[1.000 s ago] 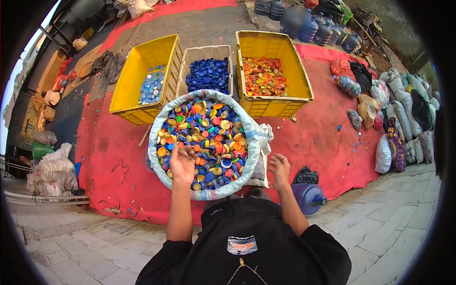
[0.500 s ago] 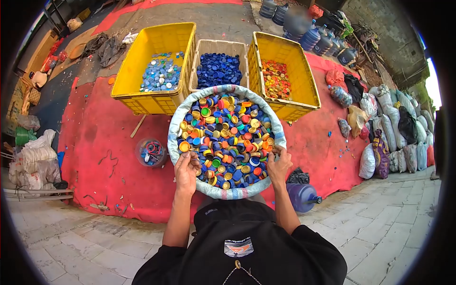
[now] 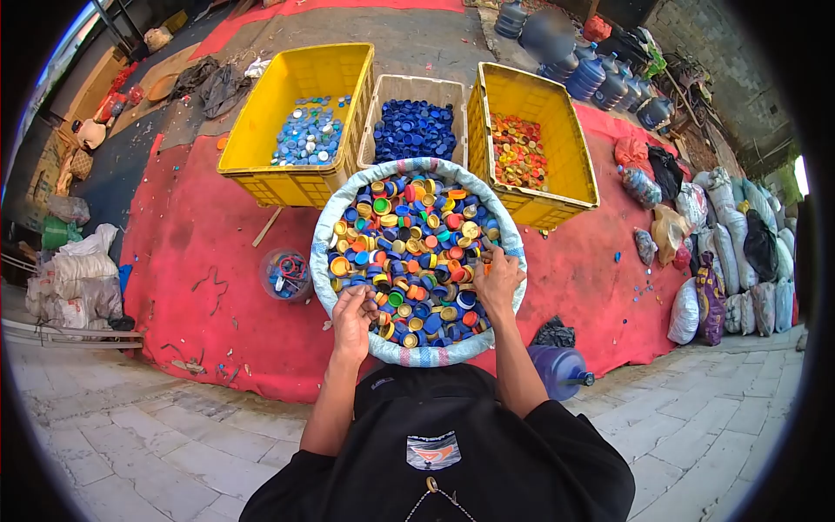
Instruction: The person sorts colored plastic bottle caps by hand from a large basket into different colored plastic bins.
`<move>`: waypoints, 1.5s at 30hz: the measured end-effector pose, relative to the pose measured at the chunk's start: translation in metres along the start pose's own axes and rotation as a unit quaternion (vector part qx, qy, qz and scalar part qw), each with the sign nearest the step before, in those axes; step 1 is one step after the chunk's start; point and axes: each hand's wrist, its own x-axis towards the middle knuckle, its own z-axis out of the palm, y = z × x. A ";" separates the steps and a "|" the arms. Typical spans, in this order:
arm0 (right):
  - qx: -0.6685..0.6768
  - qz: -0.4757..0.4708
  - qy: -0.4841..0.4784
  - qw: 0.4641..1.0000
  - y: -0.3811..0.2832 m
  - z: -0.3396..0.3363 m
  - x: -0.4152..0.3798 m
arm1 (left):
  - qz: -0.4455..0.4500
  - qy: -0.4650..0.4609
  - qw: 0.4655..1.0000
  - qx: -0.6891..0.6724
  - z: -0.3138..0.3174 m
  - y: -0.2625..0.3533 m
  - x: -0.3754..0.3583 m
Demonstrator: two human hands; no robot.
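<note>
A round, fabric-rimmed container (image 3: 323, 252) full of mixed-colour bottle caps (image 3: 417, 252) is in front of my body. At its lower left edge is my left hand (image 3: 354, 317), fingers curled together over the caps; what they hold, if anything, is too small to name. My right hand (image 3: 497, 280) reaches over the right rim, its fingertips bent together among the caps, and its grasp is hidden. Beyond the container stand a yellow crate (image 3: 241, 148) with light blue and white caps, a pale crate (image 3: 424, 84) with dark blue caps, and a yellow crate (image 3: 574, 157) with red and orange caps.
A clear tub (image 3: 285, 274) with small items sits left on the red mat (image 3: 191, 261), near a stick (image 3: 268, 226). At right are a blue water jug (image 3: 559, 370), a black bag (image 3: 554, 332) and stacked sacks (image 3: 726, 244). More jugs (image 3: 587, 78) stand behind.
My right hand has moved inward and up over the caps. My left hand has shifted slightly right and down. The camera view has shifted, so the crates appear farther right.
</note>
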 end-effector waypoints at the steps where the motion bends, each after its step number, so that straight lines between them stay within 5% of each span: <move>1: 0.006 -0.009 0.001 1.000 0.000 0.000 0.001 | -0.002 0.004 1.000 0.005 0.001 -0.003 -0.004; 20: 0.121 -0.055 -0.094 0.987 0.024 -0.002 0.015 | 0.002 0.005 0.999 0.050 0.004 -0.017 -0.016; 36: -0.041 0.025 -0.054 0.997 -0.008 0.014 0.010 | -0.009 -0.004 0.996 0.088 0.001 -0.025 -0.012; 42: 0.043 0.018 -0.008 0.999 -0.010 0.018 0.008 | -0.012 -0.006 0.995 0.098 0.002 -0.026 -0.011; 45: 0.188 0.102 -0.079 0.974 -0.013 -0.002 0.008 | -0.009 -0.006 0.994 0.110 0.002 -0.027 -0.009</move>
